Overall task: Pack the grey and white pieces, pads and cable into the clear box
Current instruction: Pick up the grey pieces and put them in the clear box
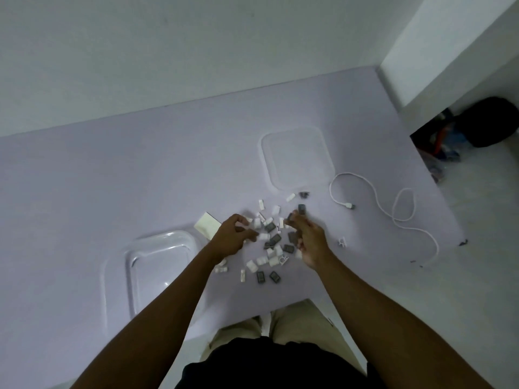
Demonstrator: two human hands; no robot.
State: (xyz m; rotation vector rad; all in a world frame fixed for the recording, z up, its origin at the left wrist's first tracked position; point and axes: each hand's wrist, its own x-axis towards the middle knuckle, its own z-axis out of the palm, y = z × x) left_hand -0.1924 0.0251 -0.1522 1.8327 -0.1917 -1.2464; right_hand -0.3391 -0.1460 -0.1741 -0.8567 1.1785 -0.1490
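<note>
Several small grey pieces [270, 227] and white pieces [261, 260] lie scattered in the middle of the lilac surface. My left hand [231, 236] is curled over white pieces at the pile's left edge. My right hand [308, 239] pinches a grey piece at its fingertips and has more pieces in its palm. The clear box [157, 265] stands empty at the left. Pale square pads [207, 223] lie just behind the box. The white cable [391, 204] snakes loose at the right.
The clear lid [297, 158] lies flat behind the pile. One white clip [341, 242] sits apart at the right. The surface's right edge drops to a floor with a dark bag [491, 122] and clutter. A white wall runs along the back.
</note>
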